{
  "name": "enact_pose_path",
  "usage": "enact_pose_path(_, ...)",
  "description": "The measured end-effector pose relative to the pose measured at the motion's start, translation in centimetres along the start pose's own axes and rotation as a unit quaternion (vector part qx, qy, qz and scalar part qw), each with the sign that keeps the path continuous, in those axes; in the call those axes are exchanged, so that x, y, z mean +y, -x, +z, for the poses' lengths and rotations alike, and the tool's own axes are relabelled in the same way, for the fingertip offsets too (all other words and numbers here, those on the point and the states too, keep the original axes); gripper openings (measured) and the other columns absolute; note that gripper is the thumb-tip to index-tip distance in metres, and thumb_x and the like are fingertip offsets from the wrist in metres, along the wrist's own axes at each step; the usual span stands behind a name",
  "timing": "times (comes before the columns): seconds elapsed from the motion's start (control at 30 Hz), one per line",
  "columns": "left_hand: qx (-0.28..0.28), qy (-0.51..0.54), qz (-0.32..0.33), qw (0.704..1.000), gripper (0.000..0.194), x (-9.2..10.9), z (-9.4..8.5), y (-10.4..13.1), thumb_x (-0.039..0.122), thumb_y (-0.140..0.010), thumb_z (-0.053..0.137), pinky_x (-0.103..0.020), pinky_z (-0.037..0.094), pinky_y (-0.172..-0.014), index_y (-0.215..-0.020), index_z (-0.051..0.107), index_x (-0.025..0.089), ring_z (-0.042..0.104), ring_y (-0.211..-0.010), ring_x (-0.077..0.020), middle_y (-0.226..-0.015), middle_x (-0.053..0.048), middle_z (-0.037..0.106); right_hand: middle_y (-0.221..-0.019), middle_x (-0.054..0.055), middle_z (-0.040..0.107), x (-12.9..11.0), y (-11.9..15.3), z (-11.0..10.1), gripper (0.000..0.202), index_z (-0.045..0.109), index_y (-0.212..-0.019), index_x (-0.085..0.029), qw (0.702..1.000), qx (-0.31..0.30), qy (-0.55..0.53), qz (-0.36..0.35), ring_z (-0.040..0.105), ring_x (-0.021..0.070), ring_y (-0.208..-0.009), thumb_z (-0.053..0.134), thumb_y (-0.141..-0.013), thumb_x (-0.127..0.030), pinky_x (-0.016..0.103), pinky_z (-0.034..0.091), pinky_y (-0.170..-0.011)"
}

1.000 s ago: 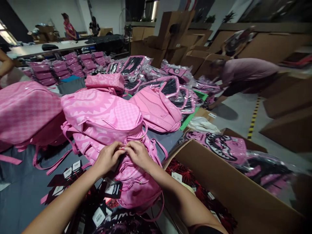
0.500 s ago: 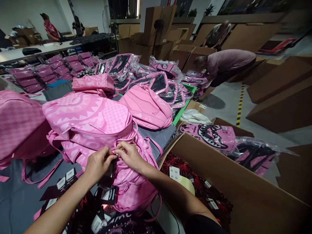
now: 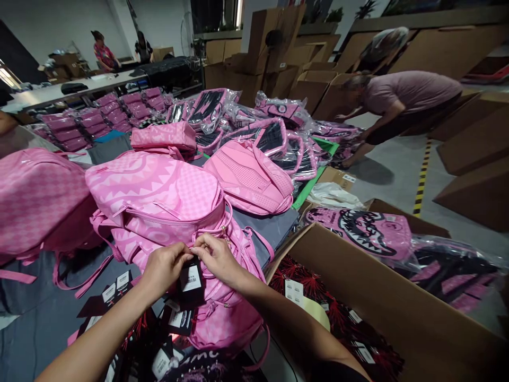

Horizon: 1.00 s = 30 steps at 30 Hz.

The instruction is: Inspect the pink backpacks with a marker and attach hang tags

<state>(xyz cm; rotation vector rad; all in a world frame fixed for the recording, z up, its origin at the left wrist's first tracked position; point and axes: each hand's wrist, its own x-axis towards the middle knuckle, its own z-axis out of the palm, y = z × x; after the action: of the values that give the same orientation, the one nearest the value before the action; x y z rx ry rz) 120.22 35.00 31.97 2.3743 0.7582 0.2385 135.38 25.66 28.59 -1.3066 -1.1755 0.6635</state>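
Observation:
Pink backpacks with a shark-mouth and checker pattern lie stacked on a grey-covered table; the top backpack [image 3: 159, 185] is just beyond my hands. My left hand [image 3: 169, 265] and my right hand [image 3: 214, 257] meet fingertip to fingertip at the pile's near side. Both are closed in a pinch at the top of a black tag [image 3: 191, 284] with a white barcode label, which hangs below them. Its cord is too small to make out. More black tags [image 3: 181, 318] with white labels lie under my forearms, partly hidden by them.
An open cardboard box [image 3: 382, 297] of black tags with red cords stands at the right. Bagged pink backpacks [image 3: 361, 228] lie behind it. Another pink backpack [image 3: 43, 196] is at the left. A bending person [image 3: 409, 101] and other people are farther back.
The view has swung slightly left, so things appear farther right. Between my hands, the black tag's label now shows. The bending person's arms are now visible, reaching toward the bagged backpacks.

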Motion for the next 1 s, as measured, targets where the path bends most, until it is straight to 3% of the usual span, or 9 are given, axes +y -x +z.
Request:
enact_pose_path(0.07, 0.017, -0.014, -0.002, 1.0, 0.019, 0.2, 0.0, -0.1, 0.034, -0.088, 0.053, -0.024, 0.038, -0.06, -0.08, 0.058, 0.018, 0.056, -0.062, -0.014, -0.072, -0.001, 0.064, -0.071, -0.003, 0.057, 0.0, 0.1, 0.0, 0.006, 0.058, -0.078, -0.019, 1.0, 0.001, -0.011, 0.004, 0.055, 0.0102, -0.065, 0.058, -0.084, -0.02, 0.022, 0.041, -0.061)
enact_pose_path(0.2, -0.041, 0.029, 0.029, 0.998, 0.02, 0.5, 0.1, 0.0, 0.03, -0.091, 0.046, -0.024, 0.043, -0.068, -0.087, 0.062, 0.019, 0.063, -0.072, -0.0153, -0.084, -0.004, 0.069, -0.071, -0.004, 0.057, 0.0, 0.1, 0.0, 0.006, 0.058, -0.079, -0.019, 1.0, 0.002, -0.012, 0.004, 0.055, 0.0102, -0.066, 0.059, -0.084, -0.021, 0.021, 0.041, -0.061)
enact_pose_path(0.37, 0.013, -0.07, -0.02, 0.997, 0.019, 0.7, 0.4, 0.2, 0.032, -0.089, 0.052, -0.026, 0.038, -0.059, -0.083, 0.063, 0.017, 0.06, -0.062, -0.0172, -0.07, -0.004, 0.066, -0.07, -0.004, 0.057, 0.2, 0.1, 0.1, 0.007, 0.058, -0.078, -0.019, 0.999, 0.01, -0.032, 0.014, 0.055, 0.0102, -0.064, 0.059, -0.084, -0.022, 0.021, 0.041, -0.06)
enact_pose_path(0.5, -0.048, 0.015, -0.003, 0.999, 0.021, 0.9, 0.5, 0.1, 0.03, -0.092, 0.046, -0.024, 0.041, -0.067, -0.098, 0.065, 0.02, 0.065, -0.076, -0.016, -0.085, -0.003, 0.071, -0.069, -0.004, 0.057, 0.6, -0.1, -0.3, 0.005, 0.058, -0.078, -0.019, 0.999, 0.015, -0.037, 0.015, 0.054, 0.01, -0.064, 0.06, -0.083, -0.02, 0.021, 0.041, -0.06)
enact_pose_path(0.63, 0.023, -0.05, -0.042, 0.998, 0.018, 1.4, 0.4, -0.3, 0.032, -0.088, 0.055, -0.024, 0.036, -0.059, -0.08, 0.061, 0.017, 0.058, -0.062, -0.0145, -0.069, -0.001, 0.065, -0.067, -0.004, 0.057, 0.9, -0.4, -0.6, 0.006, 0.058, -0.077, -0.019, 0.999, 0.007, -0.053, 0.003, 0.053, 0.0098, -0.061, 0.059, -0.083, -0.02, 0.021, 0.041, -0.058)
enact_pose_path(0.8, -0.044, 0.021, -0.029, 0.998, 0.023, 2.4, 0.2, -0.4, 0.033, -0.093, 0.046, -0.021, 0.039, -0.06, -0.084, 0.061, 0.018, 0.058, -0.064, -0.0127, -0.071, 0.0, 0.064, -0.068, -0.002, 0.061, 0.7, 0.1, -0.3, 0.005, 0.059, -0.079, -0.02, 0.999, -0.001, -0.054, -0.011, 0.057, 0.0113, -0.062, 0.06, -0.084, -0.021, 0.022, 0.044, -0.059)
enact_pose_path(0.9, -0.01, -0.008, -0.035, 0.999, 0.023, 2.3, 0.3, 0.2, 0.035, -0.092, 0.048, -0.021, 0.039, -0.059, -0.08, 0.061, 0.019, 0.057, -0.06, -0.0121, -0.068, 0.001, 0.064, -0.082, 0.002, 0.066, 2.0, -0.6, -2.8, 0.008, 0.063, -0.093, -0.022, 0.998, 0.022, -0.023, -0.053, 0.062, 0.014, -0.072, 0.059, -0.086, -0.024, 0.025, 0.049, -0.067)
enact_pose_path(0.97, 0.008, 0.011, -0.054, 0.998, 0.026, 1.8, 0.4, 0.7, 0.041, -0.09, 0.052, -0.021, 0.04, -0.056, -0.076, 0.057, 0.019, 0.055, -0.056, -0.0116, -0.064, 0.002, 0.062, -0.099, 0.006, 0.066, 4.6, -2.1, -7.5, 0.021, 0.061, -0.107, -0.023, 0.989, 0.133, 0.05, -0.05, 0.062, 0.0164, -0.085, 0.057, -0.088, -0.028, 0.029, 0.05, -0.079)
enact_pose_path(1.0, 0.007, 0.021, -0.067, 0.998, 0.029, 1.4, 0.4, 0.9, 0.044, -0.089, 0.053, -0.021, 0.039, -0.054, -0.074, 0.054, 0.019, 0.053, -0.054, -0.0115, -0.061, 0.003, 0.059, -0.105, 0.008, 0.064, 6.5, -2.9, -10.7, 0.025, 0.059, -0.111, -0.022, 0.967, 0.234, 0.101, -0.02, 0.06, 0.0176, -0.091, 0.055, -0.088, -0.03, 0.031, 0.049, -0.084)
